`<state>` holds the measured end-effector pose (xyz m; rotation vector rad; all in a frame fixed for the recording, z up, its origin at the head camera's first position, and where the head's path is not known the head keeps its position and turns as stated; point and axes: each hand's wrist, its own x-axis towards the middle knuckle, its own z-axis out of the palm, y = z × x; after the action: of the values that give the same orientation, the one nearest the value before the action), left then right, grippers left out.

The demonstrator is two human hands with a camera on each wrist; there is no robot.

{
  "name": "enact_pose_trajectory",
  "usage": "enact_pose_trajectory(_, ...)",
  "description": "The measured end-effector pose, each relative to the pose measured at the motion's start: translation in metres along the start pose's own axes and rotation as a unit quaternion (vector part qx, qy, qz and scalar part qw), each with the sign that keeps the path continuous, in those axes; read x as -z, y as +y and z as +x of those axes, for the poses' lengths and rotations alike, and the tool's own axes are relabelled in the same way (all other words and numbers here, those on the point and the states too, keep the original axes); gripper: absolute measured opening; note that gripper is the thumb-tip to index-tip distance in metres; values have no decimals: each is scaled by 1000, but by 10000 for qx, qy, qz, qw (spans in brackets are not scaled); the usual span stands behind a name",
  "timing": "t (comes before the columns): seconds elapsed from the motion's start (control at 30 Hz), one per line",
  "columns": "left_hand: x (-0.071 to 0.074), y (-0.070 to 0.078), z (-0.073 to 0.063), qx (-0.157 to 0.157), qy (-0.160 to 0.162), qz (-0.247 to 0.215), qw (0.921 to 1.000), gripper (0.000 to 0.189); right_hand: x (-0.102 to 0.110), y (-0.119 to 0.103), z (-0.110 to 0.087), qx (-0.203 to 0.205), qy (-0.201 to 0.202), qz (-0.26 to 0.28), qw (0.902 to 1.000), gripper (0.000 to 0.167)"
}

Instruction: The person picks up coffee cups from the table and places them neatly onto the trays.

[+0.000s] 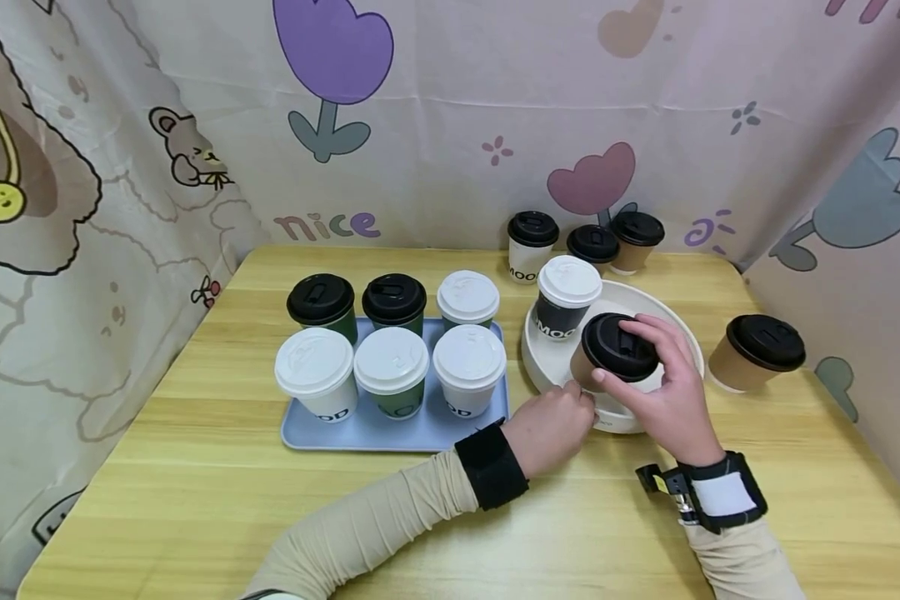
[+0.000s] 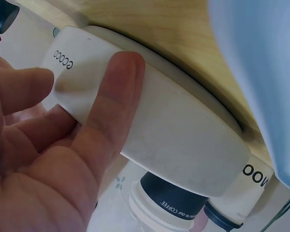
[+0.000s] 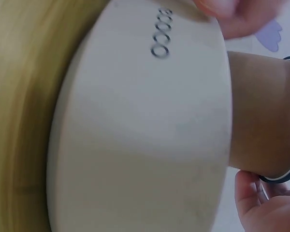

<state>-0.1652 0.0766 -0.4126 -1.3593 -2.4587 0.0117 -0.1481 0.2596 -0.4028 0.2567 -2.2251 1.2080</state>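
A white round tray (image 1: 543,360), marked "ecoco", stands on the table, and my left hand (image 1: 553,427) pinches its near rim. In the left wrist view one finger lies along the tray's outer wall (image 2: 183,125). My right hand (image 1: 671,396) grips a brown paper coffee cup (image 1: 617,350) by its black lid, thumb on the near side and fingers on the far side. This cup is over the tray's near part; its lower part is hidden by the left hand and rim. Behind it in the tray is a black cup (image 1: 566,293) with a white lid.
A blue tray (image 1: 397,437) to the left holds several lidded cups in two rows. Another brown cup (image 1: 753,354) stands right of the round tray. Behind it, near the curtain, are a white cup (image 1: 531,246) and two more black-lidded cups (image 1: 636,237).
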Motion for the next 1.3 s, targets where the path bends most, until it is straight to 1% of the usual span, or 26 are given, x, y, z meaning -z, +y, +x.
enact_pose_trajectory(0.13, 0, -1, 0, -61, 85, 155, 9998, 14, -4, -3, 5, -72, -247, -70, 9996, 73)
enact_pose_trajectory(0.2, 0, -1, 0, -102, 112, 195, 9997, 14, -5, -6, 10, -29, -359, -142, 9993, 74)
enact_pose_trajectory(0.37, -1, 1, 0, -136, 126, 211, 9996, 14, -7, -13, 25, 325, -546, -250, 9977, 72)
enact_pose_trajectory(0.5, -2, 2, 0, -63, 81, 73, 9999, 14, -10, -15, 33, 453, -688, -292, 9962, 69)
enact_pose_trajectory(0.6, -2, 2, 0, -15, 40, -7, 10000, 15, -12, -14, 34, 373, -783, -287, 9958, 67)
enact_pose_trajectory(0.83, -3, 1, 1, 44, 109, 87, 9999, 15, -16, -14, 35, 164, -875, -341, 9954, 67)
enact_pose_trajectory(1.1, -4, -1, 1, -112, 186, 323, 9992, 13, -21, -11, 34, -18, -1043, -420, 9937, 66)
enact_pose_trajectory(1.3, -4, 0, 0, -98, 230, 340, 9991, 13, -25, -10, 32, -55, -1114, -475, 9926, 65)
